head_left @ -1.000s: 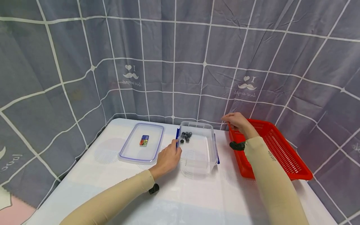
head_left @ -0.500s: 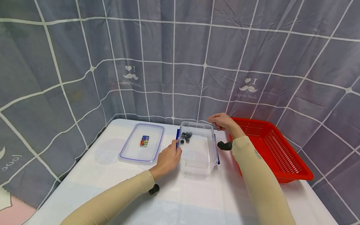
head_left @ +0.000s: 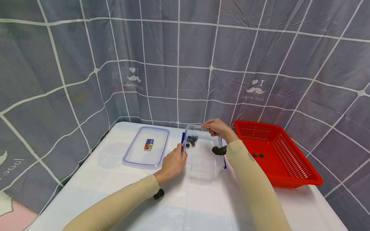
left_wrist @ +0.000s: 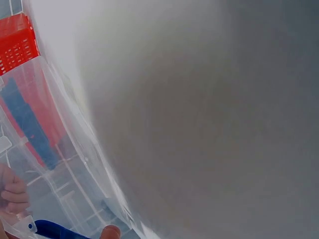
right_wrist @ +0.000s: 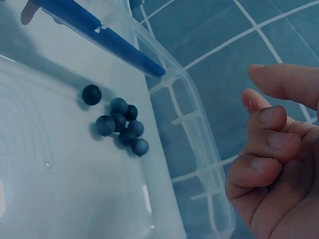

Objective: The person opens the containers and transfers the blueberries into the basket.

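A clear plastic food container (head_left: 204, 154) with blue side latches (right_wrist: 112, 40) stands mid-table. Several blueberries (right_wrist: 118, 122) lie inside, clustered toward its far left. At the container's left side, my left hand (head_left: 173, 160) grips the wall by the latch; in the left wrist view only a fingertip (left_wrist: 110, 232) shows beside the blue strip. My right hand (head_left: 216, 127) hovers over the container's far right rim. Its lower fingers are curled, while thumb and forefinger are slightly apart with nothing visible between them (right_wrist: 279, 144).
A red slotted basket (head_left: 289, 163) stands at the right, with two blueberries (head_left: 258, 155) visible on its floor. Left of the container lies its clear lid (head_left: 136, 154), bearing a colourful label (head_left: 148, 144). A grey checked curtain (head_left: 162, 77) hangs behind the white-covered table (head_left: 185, 202).
My right hand has moved left from the basket's near-left rim to over the container, uncovering two blueberries in the basket. The left hand and the container have stayed put.
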{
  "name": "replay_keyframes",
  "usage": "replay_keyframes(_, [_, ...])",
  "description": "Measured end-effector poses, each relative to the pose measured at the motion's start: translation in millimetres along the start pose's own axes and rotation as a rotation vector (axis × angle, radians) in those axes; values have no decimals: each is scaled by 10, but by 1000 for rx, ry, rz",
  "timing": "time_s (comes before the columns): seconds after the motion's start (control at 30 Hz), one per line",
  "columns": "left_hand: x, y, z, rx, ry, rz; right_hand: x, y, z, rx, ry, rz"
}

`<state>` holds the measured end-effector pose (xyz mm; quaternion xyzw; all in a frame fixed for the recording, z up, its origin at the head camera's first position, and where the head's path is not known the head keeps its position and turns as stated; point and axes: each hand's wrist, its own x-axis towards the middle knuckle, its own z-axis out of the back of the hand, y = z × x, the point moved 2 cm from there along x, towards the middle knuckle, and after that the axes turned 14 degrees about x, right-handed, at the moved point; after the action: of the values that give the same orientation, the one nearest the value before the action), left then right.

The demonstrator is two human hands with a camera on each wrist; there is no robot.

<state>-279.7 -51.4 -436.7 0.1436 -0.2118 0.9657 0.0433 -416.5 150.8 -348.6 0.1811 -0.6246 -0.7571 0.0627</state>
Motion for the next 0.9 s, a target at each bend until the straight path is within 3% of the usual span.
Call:
replay_keyframes(0.37, [-16, -12, 9, 8, 0, 14, 146, -195, -234, 94, 16, -62])
replay_keyframes(0.9, [-26, -23, 3, 8, 1, 17, 292, -517, -337, 97, -26, -176])
